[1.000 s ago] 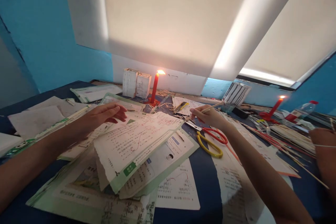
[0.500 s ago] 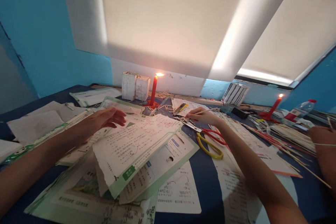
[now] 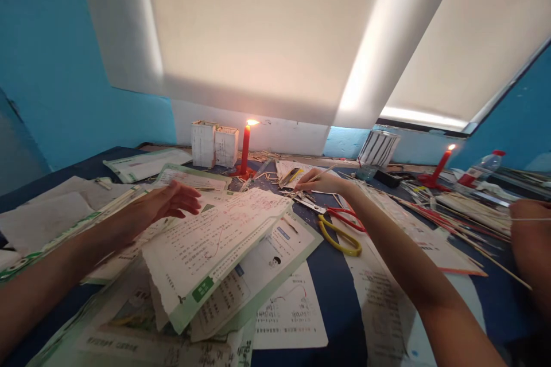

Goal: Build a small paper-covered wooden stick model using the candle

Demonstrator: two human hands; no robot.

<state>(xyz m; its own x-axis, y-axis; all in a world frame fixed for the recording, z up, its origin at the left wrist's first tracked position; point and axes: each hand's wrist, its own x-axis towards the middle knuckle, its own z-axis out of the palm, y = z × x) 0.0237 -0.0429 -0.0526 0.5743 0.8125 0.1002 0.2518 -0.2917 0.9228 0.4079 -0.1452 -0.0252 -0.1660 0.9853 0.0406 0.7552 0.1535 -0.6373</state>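
Observation:
My left hand [image 3: 175, 200] hovers over a pile of printed sheets [image 3: 224, 241], its fingers loosely stretched and nothing in them. Toward the back of the table, my right hand [image 3: 322, 182] pinches a thin pale stick [image 3: 323, 172] above small cut stick pieces. Just in front of that hand lie scissors [image 3: 307, 203] with one red and one yellow handle. A yellow utility knife [image 3: 293, 175] rests on paper beside my right fingertips. The lit red candle [image 3: 245, 150] stands behind the sheets, between my two hands.
Two white paper-covered boxes [image 3: 204, 145] stand left of the candle. At the right are a striped box [image 3: 379, 149], a second lit candle [image 3: 442, 167], a plastic bottle [image 3: 481, 168] and long thin sticks [image 3: 451, 235]. Another person's hand [image 3: 531, 235] shows at the right edge.
The view has shifted slightly. My right hand stays by the stick pieces, and the stick in it is tilted more steeply. My left hand remains raised over the papers.

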